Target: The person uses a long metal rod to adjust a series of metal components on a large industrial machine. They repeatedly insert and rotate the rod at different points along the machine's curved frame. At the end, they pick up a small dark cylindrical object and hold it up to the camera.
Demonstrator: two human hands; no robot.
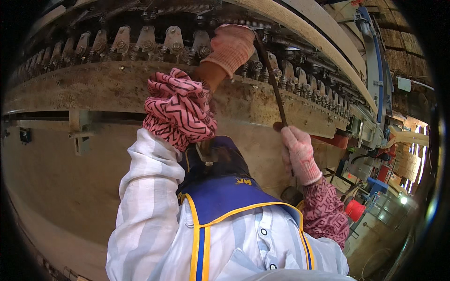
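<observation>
My left hand [233, 44], in a pink-white knit glove, reaches up over a row of metal brackets with bolts and springs [173, 41]. Its fingers are hidden among the machine parts, so their hold does not show. A long dark rod [271, 77] slants down from beside that hand. Around the rod's lower end my right hand [301, 154], also gloved, is closed. The upper end of the rod goes in among the springs. Below the brackets runs a worn, dusty metal beam [108, 84].
A pale curved rail [323, 42] passes above the brackets on the right. Coil springs [183, 8] stretch along the top. Blue framing [378, 61] and a red bucket-like object [355, 210] are farther right. The dusty floor [70, 182] lies below the beam.
</observation>
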